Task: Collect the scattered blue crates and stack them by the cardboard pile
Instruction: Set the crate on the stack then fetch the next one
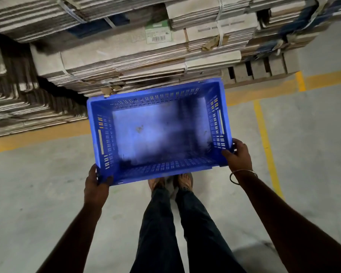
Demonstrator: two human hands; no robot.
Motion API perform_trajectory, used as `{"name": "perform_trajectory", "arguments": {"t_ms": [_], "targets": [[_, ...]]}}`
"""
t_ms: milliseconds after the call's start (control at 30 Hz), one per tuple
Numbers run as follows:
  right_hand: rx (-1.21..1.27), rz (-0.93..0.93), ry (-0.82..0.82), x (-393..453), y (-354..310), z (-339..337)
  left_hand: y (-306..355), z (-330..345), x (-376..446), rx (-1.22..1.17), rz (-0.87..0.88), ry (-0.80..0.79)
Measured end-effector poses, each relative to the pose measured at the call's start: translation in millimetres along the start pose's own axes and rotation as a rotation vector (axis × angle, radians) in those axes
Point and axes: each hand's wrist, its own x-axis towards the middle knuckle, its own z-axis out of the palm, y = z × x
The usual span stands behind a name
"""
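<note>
While both hands carry it, the scene reads as follows:

Crate: an empty blue rectangular plastic crate (158, 133) with slotted, perforated walls, held open side up above the floor, tilted a little so its right end sits higher in the view; its floor is scuffed and stained (the picture is blurred here, so finer marks cannot be told).

Left hand: the left hand (96, 184) grips the crate's near left corner, fingers curled round the rim.

Right hand: the right hand (238, 154) grips the near right corner, thumb laid over the rim and fingers wrapped round the outside; a thin metal bangle (242, 175) circles that wrist.

Cardboard: a tall pile of flattened brown cardboard sheets (126, 62), bundled with pale straps, stands just beyond the crate's far edge; a white and green barcode label (158, 32) is stuck on one bundle.

Floor: grey concrete floor (37, 194) marked with yellow painted lines (266, 138), one running along the foot of the pile and another down the right side.

Person: legs in dark trousers (175, 223) and feet in sandals show directly below the crate.
</note>
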Motion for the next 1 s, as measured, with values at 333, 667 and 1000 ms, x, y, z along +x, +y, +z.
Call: {"name": "perform_trajectory", "arguments": {"t_ms": [333,667,1000], "targets": [[-0.061,-0.23,0.044,-11.8,30.0,12.0,-21.5,15.8,13.9,0.338,0.006,0.119],[-0.141,-0.304,0.053,5.4,13.8,1.9,-14.5,1.0,10.9,0.268,0.135,0.235],[-0.177,-0.309,-0.036,-4.1,28.4,3.2,-33.7,-8.5,0.3,0.319,0.128,0.199]]}}
